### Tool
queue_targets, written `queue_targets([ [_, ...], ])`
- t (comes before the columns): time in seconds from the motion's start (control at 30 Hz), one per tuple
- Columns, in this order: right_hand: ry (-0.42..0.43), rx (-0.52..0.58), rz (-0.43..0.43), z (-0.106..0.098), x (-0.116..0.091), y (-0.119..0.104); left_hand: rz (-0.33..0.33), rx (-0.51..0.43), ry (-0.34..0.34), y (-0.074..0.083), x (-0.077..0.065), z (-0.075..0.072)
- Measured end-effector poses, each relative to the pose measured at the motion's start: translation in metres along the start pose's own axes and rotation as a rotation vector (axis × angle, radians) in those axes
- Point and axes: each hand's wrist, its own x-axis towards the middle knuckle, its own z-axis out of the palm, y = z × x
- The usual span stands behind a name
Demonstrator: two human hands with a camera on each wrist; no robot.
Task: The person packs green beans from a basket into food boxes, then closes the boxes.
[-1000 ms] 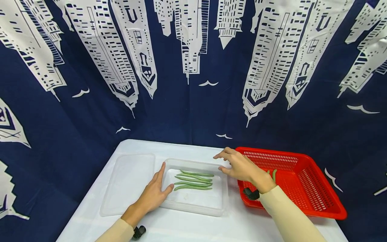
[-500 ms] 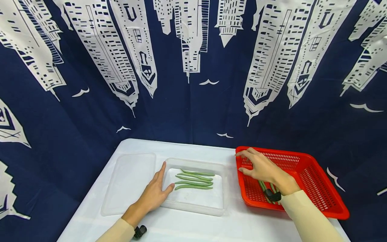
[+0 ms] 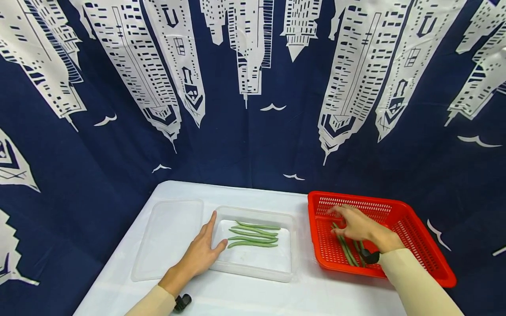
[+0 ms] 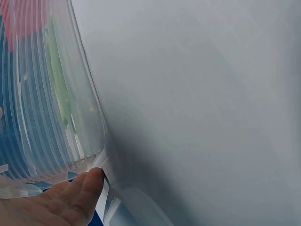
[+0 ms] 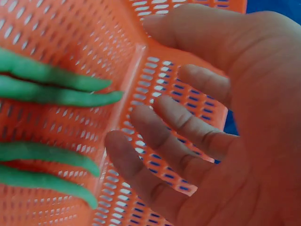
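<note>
Dark-blue cloth with white skyline print (image 3: 245,149) hanging behind white table (image 3: 237,300). Clear lid (image 3: 168,245) lying near table's left edge. Clear container (image 3: 253,272) sitting right of it, around table's middle, green beans (image 3: 253,234) lying lengthwise inside. Left hand (image 3: 199,256) touching container's left side, thumb standing wide from straight forefinger. Red basket (image 3: 413,239) occupying table's right edge, more beans (image 3: 347,252) lying within. Right hand (image 3: 357,224) hovering over these, fingers loosely bending, thumb apart, gripping nothing.
</note>
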Motion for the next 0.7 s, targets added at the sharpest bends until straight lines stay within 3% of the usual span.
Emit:
queue_targets([
  [0.33,-0.176,0.074,0.106,0.005,-0.001,0.019,-0.012,-0.002,-0.001,0.001,0.0,0.0],
  [0.7,-0.226,0.099,0.176,0.011,0.001,0.021,-0.014,-0.001,0.0,0.001,0.0,0.0],
])
